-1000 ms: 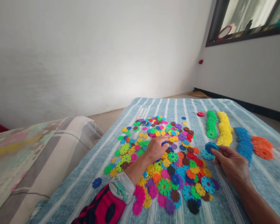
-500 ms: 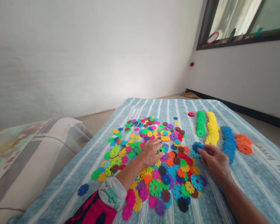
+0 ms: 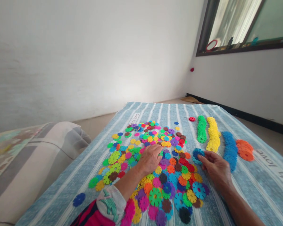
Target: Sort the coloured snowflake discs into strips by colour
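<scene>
The left hand [image 3: 151,159] lies palm down on the pile of discs [image 3: 169,185], a loose spread of notched plastic pieces in many colours in the middle of the bedcover [image 3: 68,179]. Its fingers curl onto the pieces at the hand's 1 o'clock. Whether its grip has closed on one of them I cannot tell, as the fingertips hide what is under them. A red and dark sleeve [image 3: 101,211] with a pale cuff covers that forearm.

The right hand [image 3: 215,168] rests at the pile's 3 o'clock edge. Its grip is narrow, with thumb and fingers pinched on a few blue discs [image 3: 197,153] stacked together. These stick out at the hand's 11 o'clock, just above the bedcover.

At 1 to 2 o'clock from the right hand lie sorted rows, side by side: a green row [image 3: 201,129], a yellow row [image 3: 212,134], a blue row [image 3: 229,149] and, furthest right, an orange heap [image 3: 244,150]. A single red disc [image 3: 191,119] lies at the green row's 10 o'clock. One dark blue disc [image 3: 79,199] lies alone, well apart from the pile at its 8 o'clock.

A folded pale cushion [image 3: 37,163] sits off the bedcover at 9 o'clock. A dark-framed window [image 3: 245,25] is high on the wall at 2 o'clock.
</scene>
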Tool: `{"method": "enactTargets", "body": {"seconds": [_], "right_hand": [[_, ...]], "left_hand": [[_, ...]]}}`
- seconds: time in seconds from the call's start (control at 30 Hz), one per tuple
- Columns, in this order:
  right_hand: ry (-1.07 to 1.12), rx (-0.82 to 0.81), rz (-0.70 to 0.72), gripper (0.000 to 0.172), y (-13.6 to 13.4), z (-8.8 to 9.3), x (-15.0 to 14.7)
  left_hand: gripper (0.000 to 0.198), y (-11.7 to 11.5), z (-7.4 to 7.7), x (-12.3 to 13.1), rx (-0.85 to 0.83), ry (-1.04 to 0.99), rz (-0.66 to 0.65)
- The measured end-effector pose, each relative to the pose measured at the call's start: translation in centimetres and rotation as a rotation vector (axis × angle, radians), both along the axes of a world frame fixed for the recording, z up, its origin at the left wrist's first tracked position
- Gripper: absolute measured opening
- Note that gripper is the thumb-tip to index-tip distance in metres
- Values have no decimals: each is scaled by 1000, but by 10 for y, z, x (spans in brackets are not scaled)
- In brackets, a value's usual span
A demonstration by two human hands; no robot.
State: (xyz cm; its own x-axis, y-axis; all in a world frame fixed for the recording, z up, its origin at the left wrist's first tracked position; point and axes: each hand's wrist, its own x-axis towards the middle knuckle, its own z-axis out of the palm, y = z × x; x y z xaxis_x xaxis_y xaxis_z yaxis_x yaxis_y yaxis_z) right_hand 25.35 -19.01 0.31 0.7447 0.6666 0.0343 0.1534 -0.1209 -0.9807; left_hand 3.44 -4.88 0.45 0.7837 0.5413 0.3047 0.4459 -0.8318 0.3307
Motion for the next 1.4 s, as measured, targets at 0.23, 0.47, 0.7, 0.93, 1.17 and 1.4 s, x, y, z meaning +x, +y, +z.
{"method": "enactTargets", "body": {"seconds": [0.23, 0.47, 0.7, 0.93, 1.17, 1.4], "right_hand": [[3, 7, 5, 52, 12, 7, -5], [-203, -59, 111, 46, 43, 7, 8], [-388, -145, 195, 28, 101, 14, 50], [-458, -271, 197, 16, 154, 16, 87], [-428, -420, 214, 9, 192, 14, 111], [-347, -550, 304, 20, 214, 15, 121]], "left_hand": [[34, 0, -5, 0, 60, 26, 35], [30, -3, -1, -2, 44, 16, 41], [31, -3, -3, -2, 3, 25, 59], [34, -4, -3, -4, -42, 43, 82], [33, -4, -4, -5, -102, 71, 101], [35, -4, -2, -6, -143, 87, 117]]}}
